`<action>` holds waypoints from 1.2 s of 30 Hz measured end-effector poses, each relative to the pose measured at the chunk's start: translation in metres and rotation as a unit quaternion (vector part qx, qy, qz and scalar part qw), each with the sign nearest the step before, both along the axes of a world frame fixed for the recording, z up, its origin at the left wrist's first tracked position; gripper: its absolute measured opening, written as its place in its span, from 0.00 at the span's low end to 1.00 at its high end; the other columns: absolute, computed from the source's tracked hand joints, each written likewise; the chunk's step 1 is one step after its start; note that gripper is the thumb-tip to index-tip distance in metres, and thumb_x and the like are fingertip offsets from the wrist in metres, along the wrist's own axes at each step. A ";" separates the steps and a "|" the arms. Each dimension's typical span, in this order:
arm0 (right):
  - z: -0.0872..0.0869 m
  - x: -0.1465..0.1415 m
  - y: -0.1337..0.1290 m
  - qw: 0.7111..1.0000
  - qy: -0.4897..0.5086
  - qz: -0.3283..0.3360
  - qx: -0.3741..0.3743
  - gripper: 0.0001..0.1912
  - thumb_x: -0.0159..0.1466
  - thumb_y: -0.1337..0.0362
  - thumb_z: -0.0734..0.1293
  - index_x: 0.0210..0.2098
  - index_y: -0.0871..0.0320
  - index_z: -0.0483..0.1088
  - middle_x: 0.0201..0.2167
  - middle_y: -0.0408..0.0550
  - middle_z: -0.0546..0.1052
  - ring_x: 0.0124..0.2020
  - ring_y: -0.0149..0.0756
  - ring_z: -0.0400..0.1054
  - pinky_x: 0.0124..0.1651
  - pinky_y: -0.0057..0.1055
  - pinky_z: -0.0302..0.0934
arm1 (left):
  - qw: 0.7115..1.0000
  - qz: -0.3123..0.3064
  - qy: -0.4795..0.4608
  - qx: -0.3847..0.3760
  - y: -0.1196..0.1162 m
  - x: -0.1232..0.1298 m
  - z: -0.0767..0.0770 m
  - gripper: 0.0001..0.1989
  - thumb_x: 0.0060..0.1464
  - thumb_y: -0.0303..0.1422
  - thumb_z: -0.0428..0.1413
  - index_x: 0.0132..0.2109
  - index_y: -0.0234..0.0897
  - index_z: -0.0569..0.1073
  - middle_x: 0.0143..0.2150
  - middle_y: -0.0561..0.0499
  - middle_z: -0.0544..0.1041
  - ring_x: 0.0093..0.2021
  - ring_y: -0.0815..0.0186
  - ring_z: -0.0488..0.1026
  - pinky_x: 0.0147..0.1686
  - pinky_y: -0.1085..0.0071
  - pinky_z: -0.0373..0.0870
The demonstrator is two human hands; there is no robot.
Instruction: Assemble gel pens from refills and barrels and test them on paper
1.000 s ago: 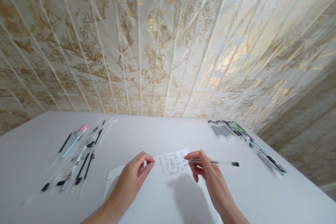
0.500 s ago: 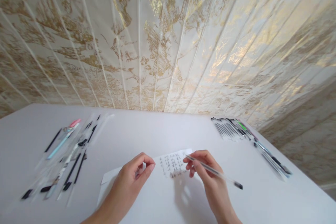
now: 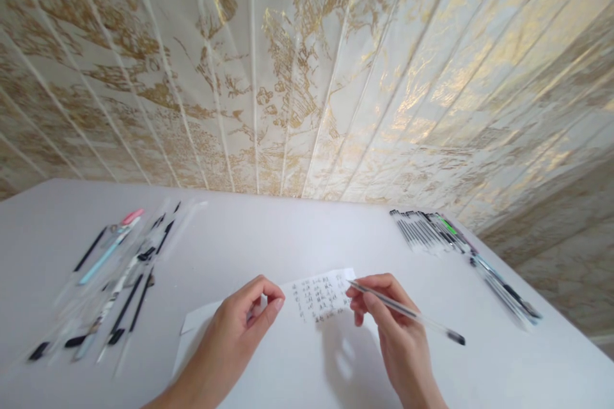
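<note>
Pale wall covering with gold landscape patterns and slanting white seams fills the upper part of the view, meeting the far edge of a white counter. On the counter, near the person, lies a white sheet of paper, its upper part carrying rows of small dark handwriting too small to read. The left hand is at the sheet's left side, its fingers curled and the thumb drawn in against the forefinger, so its grip is closed; whether it presses on the paper is hard to tell. The right hand grips a clear pen between thumb and fingers. That pen slants over the hand, its point at the upper right of the handwriting and its black end toward the lower right; I cannot tell if the point touches the paper. A soft shadow falls across the sheet beside the right hand. Well to the left, pens and loose parts lie scattered, with a light-blue piece and a pink object among them. Far right, black-ended pens lie in a neat row, one green patch showing, with a smaller bundle of pens just nearer.
</note>
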State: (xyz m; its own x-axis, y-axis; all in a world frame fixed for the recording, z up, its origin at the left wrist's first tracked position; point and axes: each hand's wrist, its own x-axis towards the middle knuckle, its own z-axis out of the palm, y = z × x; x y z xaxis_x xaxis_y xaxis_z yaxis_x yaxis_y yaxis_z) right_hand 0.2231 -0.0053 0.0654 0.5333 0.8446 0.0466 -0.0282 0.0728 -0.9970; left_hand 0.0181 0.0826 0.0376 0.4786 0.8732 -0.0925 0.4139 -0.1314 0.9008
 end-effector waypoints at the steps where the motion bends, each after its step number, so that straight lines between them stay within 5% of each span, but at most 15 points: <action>1: 0.002 0.004 0.000 1.000 -0.003 -0.007 0.009 0.11 0.59 0.55 0.70 0.34 0.57 0.73 0.30 0.52 0.78 0.28 0.38 0.68 0.29 0.32 0.63 | 1.000 0.000 -0.001 -0.002 0.000 0.000 0.001 0.14 0.59 0.46 0.48 0.34 0.43 0.70 0.26 0.58 0.57 0.27 0.66 0.57 0.29 0.74 0.55; 9: 0.010 0.005 0.000 0.999 -0.008 0.002 0.035 0.10 0.61 0.56 0.69 0.33 0.56 0.70 0.26 0.47 0.76 0.23 0.33 0.65 0.26 0.29 0.61 | 1.000 0.005 -0.012 -0.002 -0.001 0.000 0.003 0.14 0.59 0.47 0.49 0.34 0.42 0.69 0.26 0.58 0.59 0.27 0.67 0.58 0.29 0.73 0.57; 14: -0.011 -0.019 0.001 0.991 -0.075 0.085 -0.070 0.13 0.60 0.55 0.68 0.28 0.57 0.67 0.23 0.46 0.74 0.23 0.31 0.61 0.27 0.28 0.55 | 1.000 0.004 -0.020 -0.003 -0.001 0.001 0.006 0.14 0.59 0.45 0.49 0.34 0.42 0.70 0.26 0.58 0.59 0.27 0.67 0.59 0.29 0.74 0.57; 19: -0.033 -0.030 0.003 0.979 -0.143 0.128 -0.072 0.13 0.60 0.55 0.66 0.25 0.56 0.64 0.19 0.39 0.61 0.21 0.29 0.52 0.24 0.28 0.46 | 1.000 0.006 -0.029 -0.006 -0.002 0.002 0.009 0.13 0.59 0.44 0.50 0.33 0.42 0.69 0.25 0.59 0.60 0.27 0.67 0.59 0.29 0.74 0.57; 23: -0.034 -0.031 0.004 0.970 -0.175 0.149 -0.076 0.12 0.59 0.57 0.65 0.24 0.57 0.65 0.19 0.39 0.62 0.22 0.29 0.51 0.24 0.28 0.45 | 1.000 0.004 -0.025 -0.001 -0.002 0.003 0.011 0.13 0.59 0.43 0.49 0.33 0.41 0.69 0.25 0.58 0.60 0.28 0.67 0.59 0.30 0.73 0.57; 36: -0.033 -0.028 0.004 0.969 -0.201 0.115 -0.087 0.10 0.57 0.60 0.64 0.22 0.57 0.64 0.17 0.40 0.63 0.20 0.28 0.52 0.23 0.27 0.46 | 1.000 0.003 -0.021 -0.003 -0.002 0.002 0.012 0.13 0.59 0.44 0.49 0.33 0.41 0.70 0.25 0.59 0.59 0.27 0.67 0.58 0.30 0.74 0.57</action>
State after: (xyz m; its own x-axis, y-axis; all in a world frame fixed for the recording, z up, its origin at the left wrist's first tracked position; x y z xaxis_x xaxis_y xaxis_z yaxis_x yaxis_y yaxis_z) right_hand 0.1947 -0.0011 0.0324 0.2983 0.9527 0.0574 0.3697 -0.0599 -0.9272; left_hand 0.0205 0.0802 0.0491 0.4777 0.8751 -0.0780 0.3757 -0.1232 0.9185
